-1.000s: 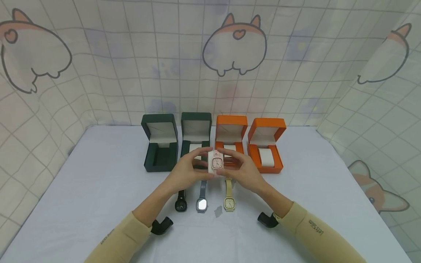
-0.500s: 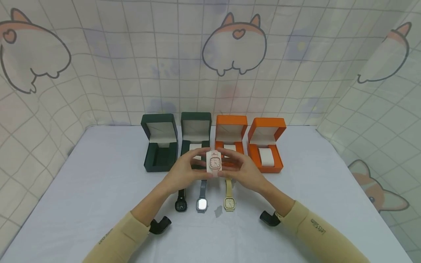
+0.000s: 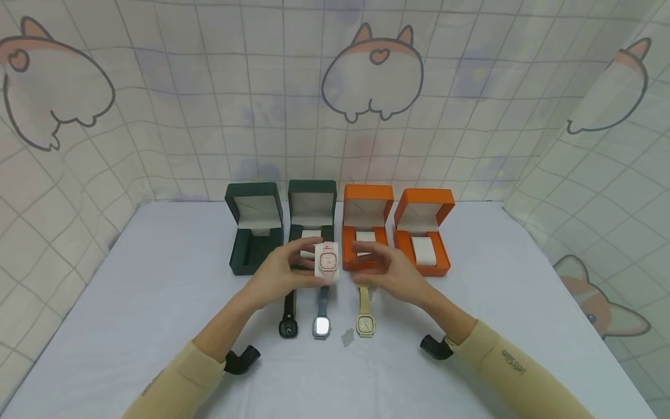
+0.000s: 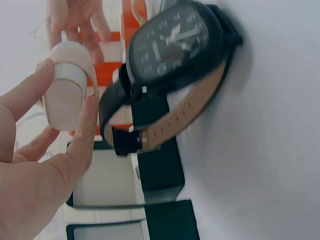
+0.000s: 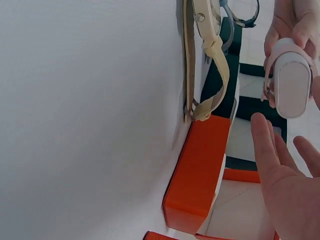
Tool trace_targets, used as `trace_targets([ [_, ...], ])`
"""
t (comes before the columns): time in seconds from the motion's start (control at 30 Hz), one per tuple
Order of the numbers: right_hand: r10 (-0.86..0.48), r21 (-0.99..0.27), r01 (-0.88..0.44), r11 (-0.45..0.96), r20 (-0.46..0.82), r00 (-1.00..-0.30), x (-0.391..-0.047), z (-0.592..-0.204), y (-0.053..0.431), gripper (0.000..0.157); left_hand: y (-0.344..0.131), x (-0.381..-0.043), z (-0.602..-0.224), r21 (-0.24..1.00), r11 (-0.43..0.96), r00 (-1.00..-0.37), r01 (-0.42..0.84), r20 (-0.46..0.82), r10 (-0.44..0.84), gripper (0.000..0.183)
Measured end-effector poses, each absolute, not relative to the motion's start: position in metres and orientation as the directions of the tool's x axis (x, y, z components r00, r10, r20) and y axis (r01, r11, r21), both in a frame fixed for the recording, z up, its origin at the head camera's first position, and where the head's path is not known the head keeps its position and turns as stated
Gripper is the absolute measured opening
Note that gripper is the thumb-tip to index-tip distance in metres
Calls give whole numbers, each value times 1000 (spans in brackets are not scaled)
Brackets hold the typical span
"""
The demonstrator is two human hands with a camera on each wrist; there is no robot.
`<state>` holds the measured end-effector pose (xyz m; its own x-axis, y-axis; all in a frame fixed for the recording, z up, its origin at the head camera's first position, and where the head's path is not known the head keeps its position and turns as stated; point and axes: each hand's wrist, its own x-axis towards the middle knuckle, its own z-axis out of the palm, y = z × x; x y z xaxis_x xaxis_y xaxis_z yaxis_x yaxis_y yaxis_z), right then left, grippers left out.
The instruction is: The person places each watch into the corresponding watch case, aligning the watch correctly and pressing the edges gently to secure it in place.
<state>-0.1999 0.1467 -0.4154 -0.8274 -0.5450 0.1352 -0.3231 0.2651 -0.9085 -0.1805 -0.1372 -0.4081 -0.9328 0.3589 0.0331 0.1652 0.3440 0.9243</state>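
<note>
My left hand (image 3: 274, 273) grips a white watch cushion (image 4: 62, 102) by its ends, above the table. Wrapped round the cushion is a pink wristwatch (image 3: 328, 262), its square dial facing up toward my head. To the right, my right hand (image 3: 395, 274) is apart from the cushion, fingers spread and holding nothing; the right wrist view shows the gap. Below the hands lie a black watch (image 3: 288, 327), a blue-grey watch (image 3: 321, 327) and a pale yellow watch (image 3: 365, 326). Beyond the left hand stands an open dark green box (image 3: 256, 270) with no cushion in it.
Right of that box stand a second green box (image 3: 312, 201), an orange box (image 3: 369, 198) and another orange box (image 3: 442, 262), all open with white cushions inside. A small grey patch (image 3: 348, 336) lies on the white table (image 3: 157, 302). A patterned curtain (image 3: 282, 139) hangs behind.
The right hand has let go of the cushion and moved slightly right. The left hand has carried the cushion and pink watch a little to the left.
</note>
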Motion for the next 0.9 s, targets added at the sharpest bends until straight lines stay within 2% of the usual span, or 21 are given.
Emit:
trace_targets([
  [0.4,-557,-878,-342,336,108,-823,-201,-419,151,52,-169,-181,-406,918,372,-950,138,16,311,84],
  [0.9,-622,-876,-369,311,105,-776,-203,-418,150,51,-213,-190,-408,910,389,-963,141,36,266,78],
])
